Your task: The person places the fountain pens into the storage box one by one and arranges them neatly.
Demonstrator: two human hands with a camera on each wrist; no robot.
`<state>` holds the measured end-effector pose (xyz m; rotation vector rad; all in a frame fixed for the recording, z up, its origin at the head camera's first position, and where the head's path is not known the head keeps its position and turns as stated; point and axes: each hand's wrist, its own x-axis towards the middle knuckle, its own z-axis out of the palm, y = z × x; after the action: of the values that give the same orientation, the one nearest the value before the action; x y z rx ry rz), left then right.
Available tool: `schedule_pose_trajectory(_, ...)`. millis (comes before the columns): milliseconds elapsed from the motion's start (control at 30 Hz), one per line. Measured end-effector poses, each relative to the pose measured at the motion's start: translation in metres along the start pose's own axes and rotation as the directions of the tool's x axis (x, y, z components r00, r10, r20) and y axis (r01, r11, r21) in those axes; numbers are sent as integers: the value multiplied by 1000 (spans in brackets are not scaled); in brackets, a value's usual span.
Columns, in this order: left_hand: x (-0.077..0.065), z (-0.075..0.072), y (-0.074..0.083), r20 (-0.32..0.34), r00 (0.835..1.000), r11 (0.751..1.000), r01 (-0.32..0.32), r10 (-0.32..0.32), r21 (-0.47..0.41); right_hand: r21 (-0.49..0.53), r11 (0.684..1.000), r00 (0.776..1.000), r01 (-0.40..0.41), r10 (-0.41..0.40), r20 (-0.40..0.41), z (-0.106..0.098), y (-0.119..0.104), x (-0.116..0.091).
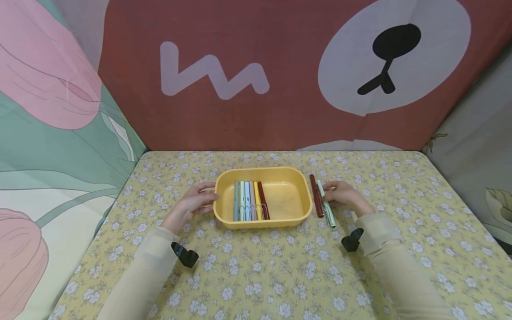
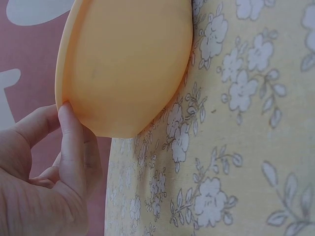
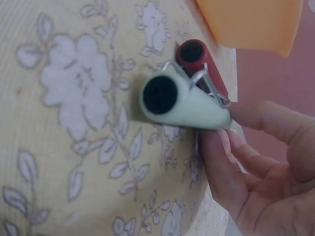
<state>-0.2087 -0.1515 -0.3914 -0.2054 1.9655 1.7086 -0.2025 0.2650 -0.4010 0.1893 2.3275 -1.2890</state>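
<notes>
Tray (image 1: 286,202), six pens (image 1: 252,201) inside, two beside, left fingers (image 2: 72,147) parted against it, right fingers (image 3: 273,118) pinching mint pen (image 3: 194,105)

smooth plastic tray (image 1: 286,195), smooth pale green pen (image 3: 197,105), matt tablecloth (image 1: 252,271)

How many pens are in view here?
8. Six in the yellow tray, left to right: grey-green, pale green, light blue, lilac, yellow, dark red. Two to its right: another dark red pen and, in the right hand, another pale green one.
</notes>
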Motion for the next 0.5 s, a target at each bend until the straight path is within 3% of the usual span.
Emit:
schedule_pose_trajectory(300,1,1,1,-19,1000,1000,5,-5,9,-25,999,999,42,-43,-17,-11,1,-1)
schedule_pose_trajectory(500,1,2,1,-26,1000,1000,3,-2,19,10,998,998,58,-58,-18,-15,-4,-5)
